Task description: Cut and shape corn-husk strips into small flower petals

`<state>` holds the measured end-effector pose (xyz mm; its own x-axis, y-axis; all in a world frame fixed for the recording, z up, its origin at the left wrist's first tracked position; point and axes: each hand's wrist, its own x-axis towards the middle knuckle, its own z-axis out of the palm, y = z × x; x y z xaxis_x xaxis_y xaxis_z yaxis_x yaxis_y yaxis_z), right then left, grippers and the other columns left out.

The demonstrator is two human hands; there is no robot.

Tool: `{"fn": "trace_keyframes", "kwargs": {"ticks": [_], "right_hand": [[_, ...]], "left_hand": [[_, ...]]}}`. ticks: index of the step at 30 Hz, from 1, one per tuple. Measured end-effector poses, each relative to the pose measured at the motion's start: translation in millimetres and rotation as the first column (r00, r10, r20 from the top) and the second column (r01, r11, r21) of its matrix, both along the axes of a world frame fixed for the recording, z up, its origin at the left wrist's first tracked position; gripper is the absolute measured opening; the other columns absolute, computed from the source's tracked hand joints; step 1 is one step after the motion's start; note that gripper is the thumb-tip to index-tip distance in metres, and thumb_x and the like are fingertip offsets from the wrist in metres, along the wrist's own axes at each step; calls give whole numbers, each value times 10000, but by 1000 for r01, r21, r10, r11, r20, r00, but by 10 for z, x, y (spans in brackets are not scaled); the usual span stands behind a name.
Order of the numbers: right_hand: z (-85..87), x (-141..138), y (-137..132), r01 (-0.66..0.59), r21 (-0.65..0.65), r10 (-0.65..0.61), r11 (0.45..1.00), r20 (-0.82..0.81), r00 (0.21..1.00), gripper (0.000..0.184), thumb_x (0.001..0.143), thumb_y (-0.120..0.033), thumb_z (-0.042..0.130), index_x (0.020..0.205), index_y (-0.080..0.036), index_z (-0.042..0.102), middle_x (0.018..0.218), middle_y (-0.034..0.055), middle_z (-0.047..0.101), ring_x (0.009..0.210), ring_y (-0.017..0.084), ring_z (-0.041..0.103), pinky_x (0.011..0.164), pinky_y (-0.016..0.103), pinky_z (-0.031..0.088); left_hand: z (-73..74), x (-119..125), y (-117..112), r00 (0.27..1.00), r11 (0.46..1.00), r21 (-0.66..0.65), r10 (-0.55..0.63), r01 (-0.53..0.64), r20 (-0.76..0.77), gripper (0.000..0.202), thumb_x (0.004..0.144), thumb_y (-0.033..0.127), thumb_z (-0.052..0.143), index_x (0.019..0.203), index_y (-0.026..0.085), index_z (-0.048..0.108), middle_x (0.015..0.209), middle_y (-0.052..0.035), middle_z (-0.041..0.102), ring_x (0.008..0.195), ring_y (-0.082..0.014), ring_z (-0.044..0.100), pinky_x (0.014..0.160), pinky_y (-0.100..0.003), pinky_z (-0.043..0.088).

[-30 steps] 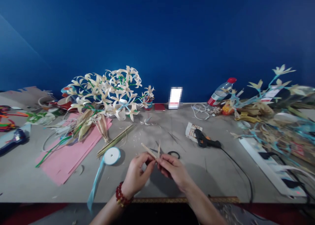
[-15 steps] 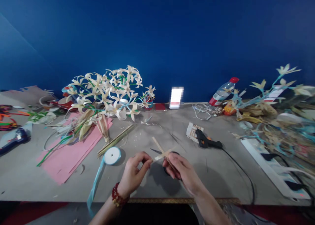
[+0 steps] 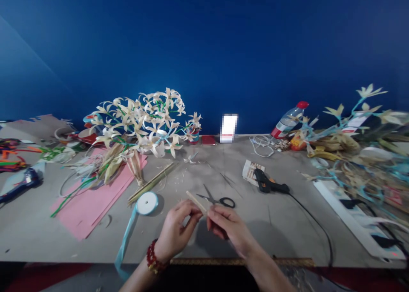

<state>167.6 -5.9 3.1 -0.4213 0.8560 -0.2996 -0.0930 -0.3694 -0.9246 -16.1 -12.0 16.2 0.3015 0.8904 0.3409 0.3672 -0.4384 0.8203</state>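
Observation:
Between my two hands is a narrow pale strip (image 3: 195, 201), perhaps dried husk, slanting up to the left above the table. My right hand (image 3: 229, 224) pinches its lower end between thumb and fingers. The fingers of my left hand (image 3: 179, 224), with a red bead bracelet at the wrist, close together at the strip's side and appear to grip it; the exact contact is partly hidden. Just beyond my fingertips lie black-handled scissors (image 3: 227, 202), blades spread. A roll of light-blue ribbon (image 3: 147, 202) rests left of my left hand, its tail trailing over the table's front edge.
White handmade flowers (image 3: 159, 117) stand at the back left, behind pink sheets (image 3: 79, 215). A black glue gun (image 3: 270, 183) lies to the right, its cord running toward a white power strip (image 3: 348, 219). A tilted bottle (image 3: 289, 121) and more flower stems occupy the back right.
My hands have drawn slightly closer and lower, uncovering the scissors. The crossed pale pieces seen between my fingers now show as one slanted strip.

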Motion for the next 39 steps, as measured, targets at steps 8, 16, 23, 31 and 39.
{"fn": "trace_keyframes", "kwargs": {"ticks": [8, 16, 23, 31, 39], "right_hand": [[108, 226, -44, -101, -250, -30, 963, -473, 881, 422, 816, -503, 665, 594, -173, 527, 394, -108, 293, 362, 36, 127, 376, 188, 105], [48, 33, -104, 88, 214, -107, 973, 78, 991, 466, 862, -622, 563, 777, -167, 615, 563, -35, 476, 493, 96, 394, 473, 222, 274], [58, -66, -90, 33, 436, -158, 899, 254, 954, 422, 946, -489, 495, 654, -193, 568, 566, -16, 468, 558, 131, 440, 551, 258, 321], [77, 14, -43, 59, -67, -68, 996, -139, 988, 467, 830, -542, 618, 564, -173, 515, 456, -54, 406, 390, 56, 261, 388, 214, 139], [41, 20, -37, 116, -13, -116, 993, -87, 989, 512, 877, -644, 510, 718, -163, 586, 494, -55, 414, 420, 70, 271, 411, 212, 172]], "left_hand": [[-21, 15, 20, 999, 1000, 17, -22, 21, 42, 131, 919, 155, 525, 805, 174, 586, 722, -34, 607, 705, -153, 581, 664, -246, 450], [60, 98, -20, 995, 998, -4, 66, -66, 74, 173, 912, 169, 539, 745, 176, 587, 702, -18, 640, 672, -137, 603, 659, -226, 458], [23, 58, -30, 997, 998, 21, 66, -67, 27, 153, 901, 158, 552, 763, 180, 614, 738, -30, 668, 716, -154, 623, 693, -239, 478], [31, 12, -23, 997, 999, 42, -4, 1, 80, 128, 905, 146, 535, 790, 177, 584, 718, -36, 611, 699, -155, 579, 662, -251, 461], [27, 30, -3, 997, 999, -8, 48, -48, 65, 167, 922, 182, 515, 766, 179, 576, 705, -29, 614, 683, -154, 594, 654, -248, 457]]}}
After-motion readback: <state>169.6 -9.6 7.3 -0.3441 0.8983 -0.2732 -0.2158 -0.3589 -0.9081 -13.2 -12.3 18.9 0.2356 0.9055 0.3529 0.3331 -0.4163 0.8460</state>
